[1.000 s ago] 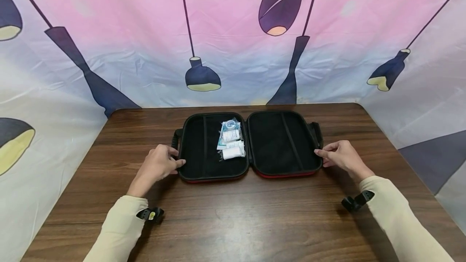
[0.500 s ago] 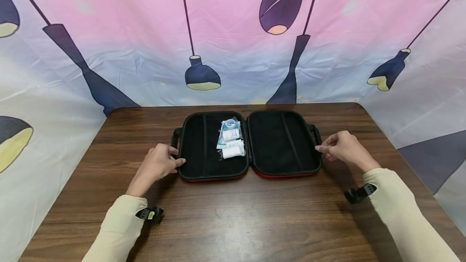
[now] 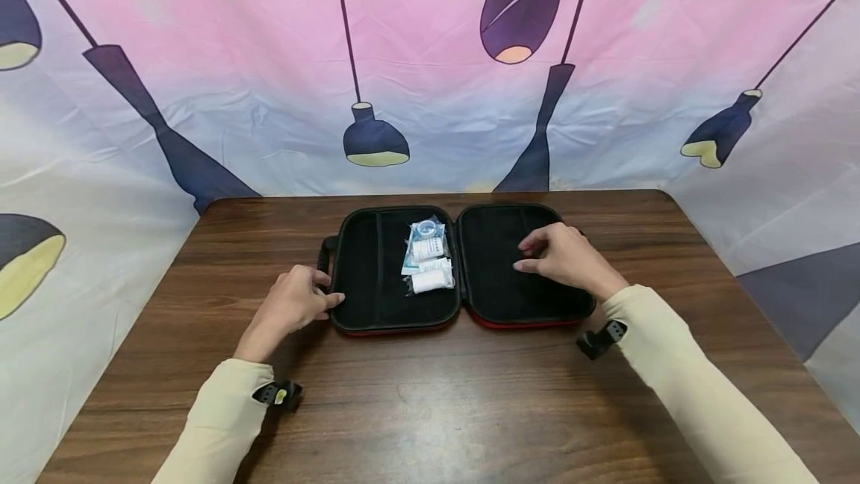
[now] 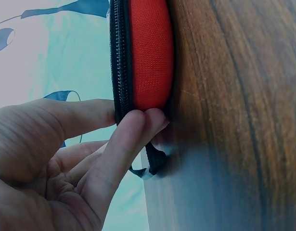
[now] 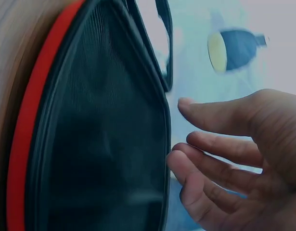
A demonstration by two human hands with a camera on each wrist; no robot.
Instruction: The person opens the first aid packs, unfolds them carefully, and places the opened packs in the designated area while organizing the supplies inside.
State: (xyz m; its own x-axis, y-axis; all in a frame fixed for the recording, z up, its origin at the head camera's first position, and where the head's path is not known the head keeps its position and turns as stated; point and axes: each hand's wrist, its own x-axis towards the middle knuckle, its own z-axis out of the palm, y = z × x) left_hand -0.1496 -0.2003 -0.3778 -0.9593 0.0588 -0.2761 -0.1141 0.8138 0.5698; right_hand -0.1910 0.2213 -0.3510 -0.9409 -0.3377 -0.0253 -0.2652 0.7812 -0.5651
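A zippered case (image 3: 356,267), black inside and red outside, lies unfolded flat on the table. My left hand (image 3: 289,303) pinches its left outer edge between thumb and fingers. The left wrist view shows the fingertips against the red shell (image 4: 150,57) and the thumb on the black zipper (image 4: 121,62). My right hand (image 3: 571,258) is over the right half of the case, its fingers loosely bent and holding nothing. White wrapped rolls (image 3: 432,281) and a blue-and-white packet (image 3: 413,256) lie in the left half, near the hinge.
The wooden table (image 3: 416,402) extends in front of the case. A carry handle (image 3: 325,254) sticks out on the left side. Behind the table hangs a cloth backdrop (image 3: 282,95) printed with lamps.
My right hand has let go of the right edge of the case and moved left, over the right half. The left hand keeps its grip at the left edge.
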